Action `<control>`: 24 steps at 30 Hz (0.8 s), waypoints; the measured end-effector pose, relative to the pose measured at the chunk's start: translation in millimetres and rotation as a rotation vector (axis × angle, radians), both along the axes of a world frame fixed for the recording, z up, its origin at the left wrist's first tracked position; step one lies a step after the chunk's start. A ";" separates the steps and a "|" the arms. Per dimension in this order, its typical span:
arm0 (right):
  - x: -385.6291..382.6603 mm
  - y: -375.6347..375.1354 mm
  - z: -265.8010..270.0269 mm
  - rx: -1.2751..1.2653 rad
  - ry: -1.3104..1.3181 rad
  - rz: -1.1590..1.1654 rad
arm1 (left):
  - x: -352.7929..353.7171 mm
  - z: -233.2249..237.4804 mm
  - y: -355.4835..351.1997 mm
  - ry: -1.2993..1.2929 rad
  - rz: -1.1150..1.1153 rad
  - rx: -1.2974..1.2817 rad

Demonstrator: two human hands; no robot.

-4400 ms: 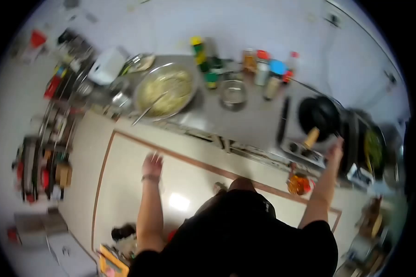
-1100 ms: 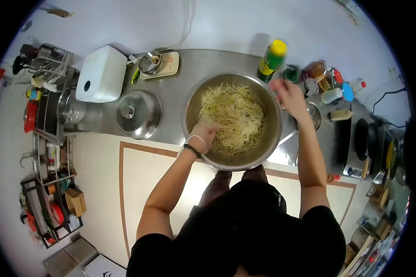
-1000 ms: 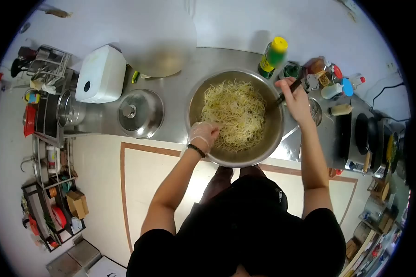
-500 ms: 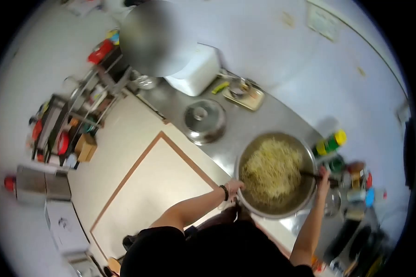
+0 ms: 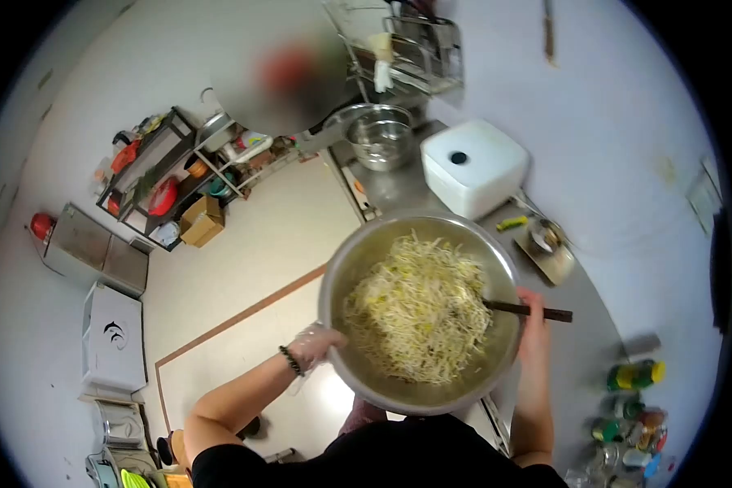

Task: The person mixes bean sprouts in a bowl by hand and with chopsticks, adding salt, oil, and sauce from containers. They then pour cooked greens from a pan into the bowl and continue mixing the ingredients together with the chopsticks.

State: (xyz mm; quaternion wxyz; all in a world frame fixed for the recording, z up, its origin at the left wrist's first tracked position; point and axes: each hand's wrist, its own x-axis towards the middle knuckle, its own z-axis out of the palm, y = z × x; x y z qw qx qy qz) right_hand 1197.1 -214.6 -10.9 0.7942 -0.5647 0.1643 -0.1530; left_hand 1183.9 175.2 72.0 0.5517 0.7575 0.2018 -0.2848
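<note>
A large steel bowl (image 5: 358, 252) full of bean sprouts (image 5: 419, 313) is held up in front of my body, over the edge of the counter. My left hand (image 5: 315, 345), in a clear plastic glove, grips the bowl's left rim; a dark beaded bracelet circles that wrist. On the opposite side, my right hand (image 5: 533, 325) is closed on the right rim. A dark stick-like utensil (image 5: 555, 314), perhaps chopsticks, passes by my right thumb, its inner end in the sprouts. The bowl hides part of the fingers of both hands.
Along the steel counter (image 5: 573, 358) stand a steel basin (image 5: 380, 138), a white box-shaped container (image 5: 476, 167) and a small tray (image 5: 549, 259). Bottles (image 5: 636, 376) and jars line the right end. Across the floor are shelves (image 5: 167, 175), a cardboard box (image 5: 202, 220) and a white chest (image 5: 114, 337).
The bowl has come off the counter and moved closer to my body, carried by both hands. My view has turned left, and the lidded pot seen on the counter no longer shows.
</note>
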 end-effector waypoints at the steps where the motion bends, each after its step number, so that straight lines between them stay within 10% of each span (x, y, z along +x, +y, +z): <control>1: 33.1 39.5 9.8 0.029 -0.023 0.073 | 17.8 17.3 34.2 -0.025 0.102 -0.046; 12: 268.9 354.7 -0.8 0.252 -0.014 0.076 | 195.0 56.1 303.8 -0.252 0.458 -0.173; 24: 642.0 546.2 8.0 0.162 -0.001 0.136 | 562.1 88.3 494.2 -0.487 0.319 0.067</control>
